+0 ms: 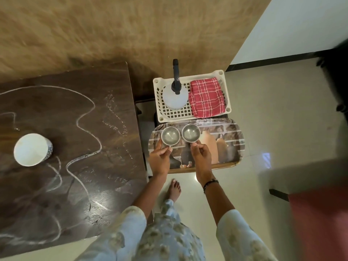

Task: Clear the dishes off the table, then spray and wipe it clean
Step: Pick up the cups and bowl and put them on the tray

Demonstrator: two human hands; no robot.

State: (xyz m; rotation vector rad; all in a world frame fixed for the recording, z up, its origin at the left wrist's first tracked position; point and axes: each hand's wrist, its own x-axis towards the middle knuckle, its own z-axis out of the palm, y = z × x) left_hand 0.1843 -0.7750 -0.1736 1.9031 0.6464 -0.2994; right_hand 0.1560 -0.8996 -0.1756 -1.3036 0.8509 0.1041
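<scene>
At the left of the frame, the dark table (105, 113) is not yet clear: a white paper cup (31, 149) stands upright on it at mid-left, and pale smear lines wander across the wood — nothing suggests spraying or wiping has begun. Right of the table, at centre frame, a patterned tray (233, 140) carries two steel cups side by side. The left hand (160, 159) pinches the handle of the left steel cup (170, 136), and the right hand (201, 156) grips the right steel cup (190, 133) at its near rim; both cups look to be resting on the tray, though I cannot tell whether their full weight is down. Just above the tray, a white basket (224, 85) holds the spray bottle (175, 97) and a red checked cloth (206, 97), both untouched. So clearing seems mostly done — the paper cup, then the spraying and wiping, remain.
</scene>
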